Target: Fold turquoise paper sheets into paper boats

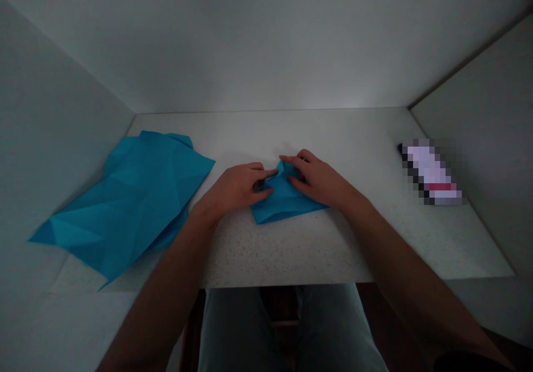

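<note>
Tabletop (270, 255) between paper (285, 194) and edge (287, 285)

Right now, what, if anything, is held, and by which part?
The small blue paper, by its raised far edge, between left hand and right hand.

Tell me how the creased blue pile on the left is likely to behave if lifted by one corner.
The creased blue pile looks thin, like paper, so it's probably light for its spread. Its sharp folds suggest it may bend along those lines. Layers seem to overlap, so some might slip behind; whether they're joined, I can't tell.
</note>
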### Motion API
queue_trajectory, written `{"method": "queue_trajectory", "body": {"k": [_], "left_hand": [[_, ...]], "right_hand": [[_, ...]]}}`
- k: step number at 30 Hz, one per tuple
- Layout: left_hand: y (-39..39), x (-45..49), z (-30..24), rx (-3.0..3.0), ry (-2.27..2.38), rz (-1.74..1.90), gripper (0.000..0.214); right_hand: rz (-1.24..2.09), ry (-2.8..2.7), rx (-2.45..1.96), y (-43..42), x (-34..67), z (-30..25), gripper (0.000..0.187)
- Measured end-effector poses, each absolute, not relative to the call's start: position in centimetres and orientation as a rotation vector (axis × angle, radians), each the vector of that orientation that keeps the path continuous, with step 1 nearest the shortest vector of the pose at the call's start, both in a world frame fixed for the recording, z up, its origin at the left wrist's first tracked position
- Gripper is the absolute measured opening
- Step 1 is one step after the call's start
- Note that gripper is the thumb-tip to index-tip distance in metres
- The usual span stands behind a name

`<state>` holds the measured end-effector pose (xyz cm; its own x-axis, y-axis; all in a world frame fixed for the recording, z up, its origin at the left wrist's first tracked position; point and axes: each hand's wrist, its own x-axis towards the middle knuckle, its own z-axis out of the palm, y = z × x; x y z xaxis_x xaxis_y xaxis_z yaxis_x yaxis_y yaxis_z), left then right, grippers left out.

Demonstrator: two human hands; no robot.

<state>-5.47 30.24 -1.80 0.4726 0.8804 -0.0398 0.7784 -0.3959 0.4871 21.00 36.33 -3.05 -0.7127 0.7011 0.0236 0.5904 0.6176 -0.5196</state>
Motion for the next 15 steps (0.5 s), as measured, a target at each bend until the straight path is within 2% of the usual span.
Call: {"method": "queue_trajectory", "body": {"k": [2,5,8,15], "left_hand": [[30.1,-5.2,-2.0,2.342,1.389,0.274,0.061],[29.8,-4.8,-1.9,2.425,1.393,0.187,0.075],[29.5,-4.5,-1.6,2.471,1.356,0.138,0.068],[29.7,-4.3,-2.0,2.438,1.327,0.236,0.041]], "right_hand": [[0.735,-2.617,-1.062,36.4,21.1,-3.1,0.065],[0.725,-2.635,-1.039,36.5,21.1,-3.2,0.056],[0.698,-2.653,-1.044,36.5,21.0,-3.3,0.050],[0.644,-2.702,-0.982,36.9,21.5,-3.9,0.061]]}}
